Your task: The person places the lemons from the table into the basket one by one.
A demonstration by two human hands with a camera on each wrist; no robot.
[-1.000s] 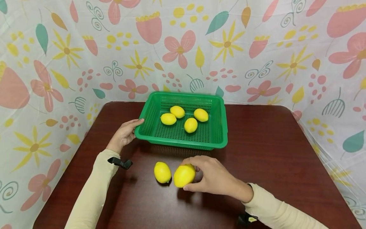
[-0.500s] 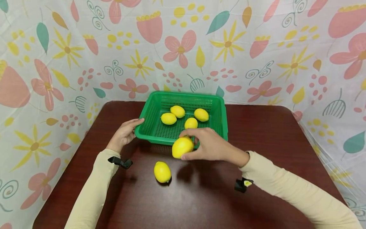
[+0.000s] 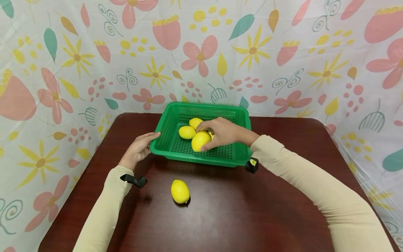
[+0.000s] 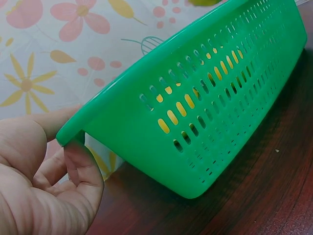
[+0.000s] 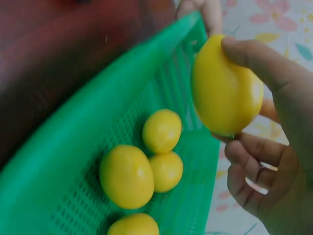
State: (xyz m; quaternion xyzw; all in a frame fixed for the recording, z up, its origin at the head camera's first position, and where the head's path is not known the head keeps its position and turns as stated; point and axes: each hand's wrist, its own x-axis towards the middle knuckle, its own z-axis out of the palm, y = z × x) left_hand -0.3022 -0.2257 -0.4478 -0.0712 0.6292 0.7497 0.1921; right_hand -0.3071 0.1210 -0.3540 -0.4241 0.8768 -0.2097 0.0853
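Observation:
My right hand [image 3: 221,132] holds a yellow lemon [image 3: 200,141] between thumb and fingers, above the inside of a green plastic basket [image 3: 201,157]. The right wrist view shows that held lemon [image 5: 225,88] up close, with several more lemons lying on the basket's floor below it. In the head view the hand hides part of those, though a lemon [image 3: 187,132] near the left side shows well. At the basket's left end my left hand [image 3: 138,148] grips the rim, thumb on top and fingers curled beneath, as the left wrist view [image 4: 54,171] confirms.
One lemon [image 3: 180,191] lies on the dark red-brown table [image 3: 239,213] in front of the basket. Behind the table hangs a flower-patterned curtain [image 3: 201,59], close to the basket's back edge.
My right hand has lifted the lemon from near the one on the table and carried it forward over the basket. My left hand has stayed at the rim.

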